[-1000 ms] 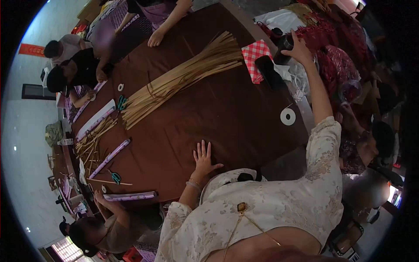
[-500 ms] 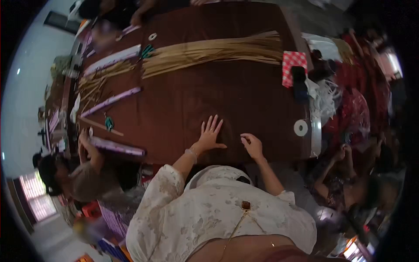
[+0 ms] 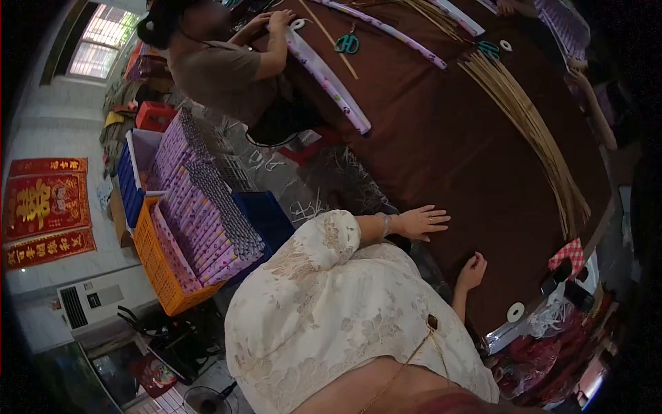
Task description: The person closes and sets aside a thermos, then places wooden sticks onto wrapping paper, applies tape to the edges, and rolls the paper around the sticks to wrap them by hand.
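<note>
Left hand point(image 3: 424, 222) is pressed flat on the brown table point(image 3: 476, 179), fingers spread and relaxed. Right hand point(image 3: 472, 271) is loosely curled near the edge, can't tell if anything's in it. Nearest thing is a white roll point(image 3: 510, 315) lying on the table, with tan strips point(image 3: 531, 121) bundled farther across.
</note>
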Demonstrator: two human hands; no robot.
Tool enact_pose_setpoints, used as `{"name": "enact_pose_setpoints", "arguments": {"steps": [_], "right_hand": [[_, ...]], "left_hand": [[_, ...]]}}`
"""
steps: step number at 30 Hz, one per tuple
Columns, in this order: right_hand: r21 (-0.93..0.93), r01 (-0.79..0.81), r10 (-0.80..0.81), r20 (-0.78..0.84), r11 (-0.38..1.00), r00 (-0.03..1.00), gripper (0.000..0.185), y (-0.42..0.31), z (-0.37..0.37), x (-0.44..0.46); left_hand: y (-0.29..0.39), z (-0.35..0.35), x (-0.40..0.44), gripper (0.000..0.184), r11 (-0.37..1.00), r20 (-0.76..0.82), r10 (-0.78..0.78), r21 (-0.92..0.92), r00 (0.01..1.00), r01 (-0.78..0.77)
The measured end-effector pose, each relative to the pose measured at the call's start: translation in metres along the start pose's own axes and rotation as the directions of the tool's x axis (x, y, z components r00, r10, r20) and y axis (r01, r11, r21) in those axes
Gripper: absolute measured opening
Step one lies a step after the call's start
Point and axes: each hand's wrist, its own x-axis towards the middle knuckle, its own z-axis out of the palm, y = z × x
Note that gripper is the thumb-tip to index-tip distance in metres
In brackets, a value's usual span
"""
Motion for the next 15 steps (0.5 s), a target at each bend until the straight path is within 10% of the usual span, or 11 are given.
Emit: {"name": "enact_pose_setpoints", "arguments": {"steps": [5,7,10,11,14,15], "right_hand": [[-0.046,-0.018,0.014,-0.075,0.999,0.997,0.02,-0.006,0.009,0.0],[0.045,0.01,-0.001,-0.209,0.999,0.978,0.02,-0.013,0.022,-0.006],[0.053,0.174,-0.169,-0.085,0.983,0.982,0.017,-0.086,0.04,-0.034],[0.099,0.29,-0.293,0.014,0.952,0.956,0.016,-0.115,0.052,-0.044],[0.239,0.439,-0.497,0.309,0.866,0.811,0.014,-0.2,0.1,-0.069],[0.294,0.414,-0.508,0.463,0.861,0.727,0.017,-0.231,0.114,-0.075]], "left_hand": [[-0.043,0.021,-0.115,0.047,0.959,-0.124,0.117,0.271,0.985,-0.08],[-0.065,0.054,-0.166,0.04,0.936,0.11,-0.309,-0.14,0.945,0.323],[-0.098,0.089,-0.271,0.045,0.51,0.454,-0.691,-0.247,0.563,0.824],[-0.123,0.148,-0.323,0.037,0.439,0.347,-0.753,-0.368,0.559,0.82],[-0.107,0.148,-0.427,0.041,-0.124,0.24,-0.971,-0.48,-0.006,0.868],[-0.113,0.153,-0.46,0.042,-0.161,0.275,-0.961,-0.521,-0.014,0.838]]}}
